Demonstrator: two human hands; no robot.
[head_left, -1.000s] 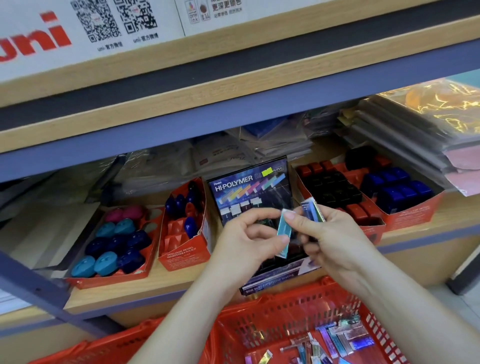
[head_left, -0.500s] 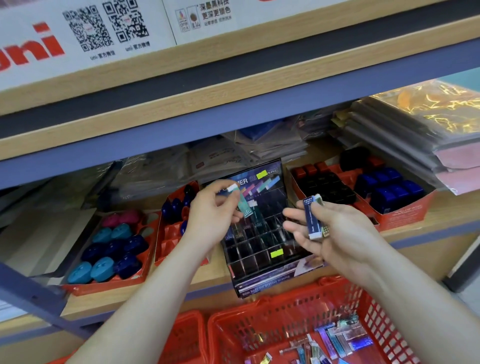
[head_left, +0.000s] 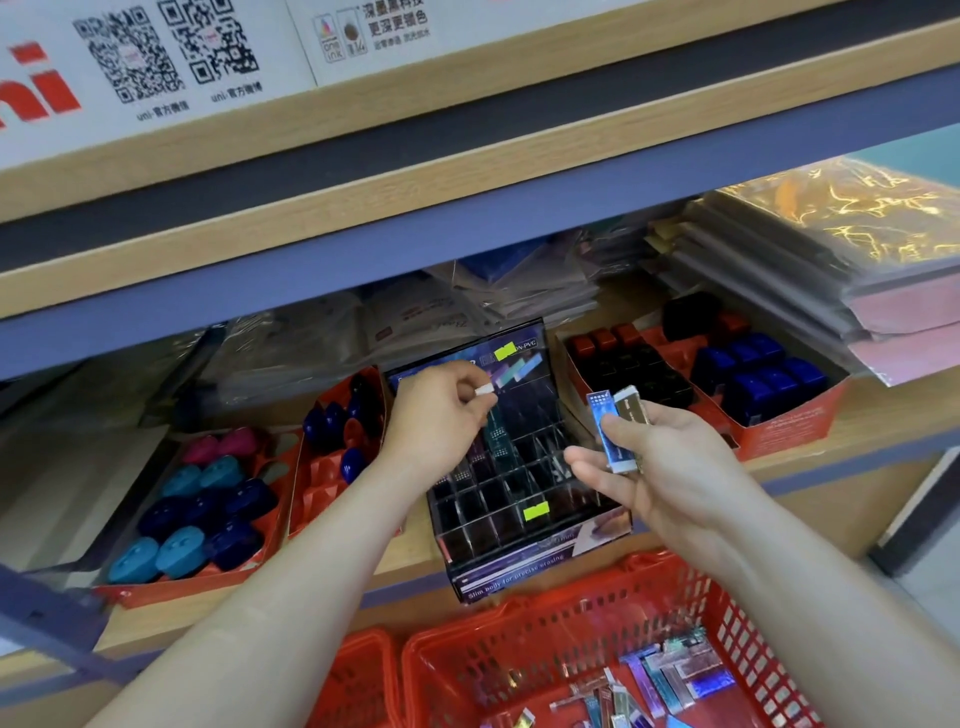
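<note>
**A:** Head view: what is the left hand doing?

**B:** Its grip is pinched on a teal eraser, thumb and forefinger at the white top end. The lower end is down among the far slots of the box on the shelf.

**A:** Seated in a slot?

**B:** I cannot tell how deep. It stands nearly upright, left of the box's middle.

**A:** And the right hand?

**B:** It is just right of the box, palm up. Its grip is clamped on a blue eraser and a grey eraser, with the thumb laid across them.

**A:** So which step is this?

**B:** Filling the box one eraser at a time, I judge. The next move calls for pressing the teal eraser home and letting go. Then the left hand should take the blue eraser and find a free slot. More erasers lie in the near basket.
</note>
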